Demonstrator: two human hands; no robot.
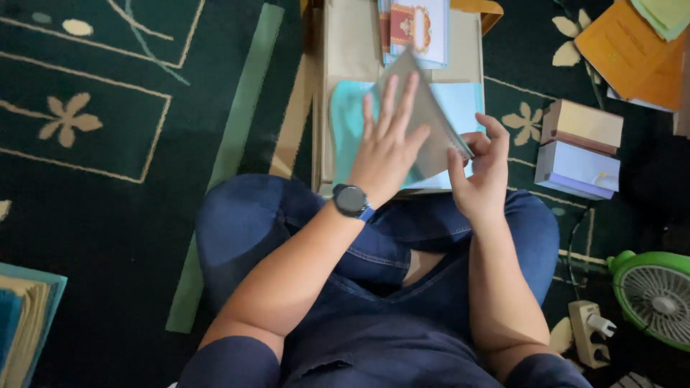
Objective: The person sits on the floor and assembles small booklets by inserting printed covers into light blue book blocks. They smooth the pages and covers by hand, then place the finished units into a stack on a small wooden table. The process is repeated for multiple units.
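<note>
I sit cross-legged on a dark green carpet with a brown cardboard board (352,43) in front of my knees. My left hand (388,140), a dark watch on its wrist, lies flat with spread fingers on a tilted grey sheet of card (425,108). My right hand (480,169) pinches the lower right edge of that same grey sheet. Under it lie light blue and teal paper sheets (460,100). A small card with a red and gold ornament (413,27) rests at the board's far end.
Two stacked boxes, tan over pale lilac (581,147), stand to the right. Orange folders (629,50) lie at the top right. A green fan (654,294) and a plug adapter (589,330) sit at the lower right. A stack of teal-edged paper (25,323) is at the lower left.
</note>
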